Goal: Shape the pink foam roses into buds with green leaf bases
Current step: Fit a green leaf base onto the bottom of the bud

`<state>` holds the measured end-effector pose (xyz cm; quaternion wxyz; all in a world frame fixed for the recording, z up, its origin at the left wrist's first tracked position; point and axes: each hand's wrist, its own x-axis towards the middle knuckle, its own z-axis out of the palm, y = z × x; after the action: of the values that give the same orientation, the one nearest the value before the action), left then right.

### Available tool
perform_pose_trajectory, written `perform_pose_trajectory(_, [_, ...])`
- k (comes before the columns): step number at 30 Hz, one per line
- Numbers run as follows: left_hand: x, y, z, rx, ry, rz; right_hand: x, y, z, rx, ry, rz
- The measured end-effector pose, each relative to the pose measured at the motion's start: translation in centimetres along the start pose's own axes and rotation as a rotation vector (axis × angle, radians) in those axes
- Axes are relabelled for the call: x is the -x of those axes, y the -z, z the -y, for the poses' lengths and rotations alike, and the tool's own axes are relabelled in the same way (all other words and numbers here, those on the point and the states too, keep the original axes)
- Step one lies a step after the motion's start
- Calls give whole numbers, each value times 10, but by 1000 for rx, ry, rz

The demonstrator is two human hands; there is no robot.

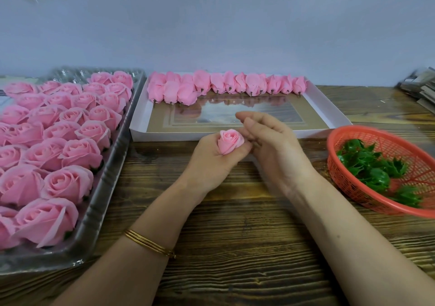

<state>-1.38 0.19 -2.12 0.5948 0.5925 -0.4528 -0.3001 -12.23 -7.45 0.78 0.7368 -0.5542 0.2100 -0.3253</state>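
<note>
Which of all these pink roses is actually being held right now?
The small rose in the left hand, over the table. All others lie in the clear tray or white box.

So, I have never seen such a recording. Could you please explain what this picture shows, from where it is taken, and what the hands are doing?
There is no machine here, only a person working with bare hands. The one picture comes from a camera worn on the person's head, looking forward and down at a wooden table.

The left hand holds one pink rose, closed around its lower part. The right hand is beside it, fingers near the petals; it looks blurred, and I cannot tell whether it holds anything.

On the left, a clear plastic tray is full of open roses. In the middle, a white box holds buds lying in rows along its far edge. On the right, a red basket contains green leaf bases.
</note>
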Motion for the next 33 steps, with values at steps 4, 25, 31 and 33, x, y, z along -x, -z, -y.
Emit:
perform_pose_trajectory(4, [0, -1, 0, -6, 5, 26, 0, 2, 2, -58, 14, 35])
perform_pose_trajectory(25, [1, 0, -3, -91, -70, 80, 2, -6, -11, 233, 194, 132])
perform_pose_trajectory(31, [0, 0, -3, 69, -20, 63, 3, -7, -12, 162, 111, 124])
perform_pose_trajectory(33, [0, -1, -3, 99, -20, 52, 3, -8, -12, 126, 90, 116])
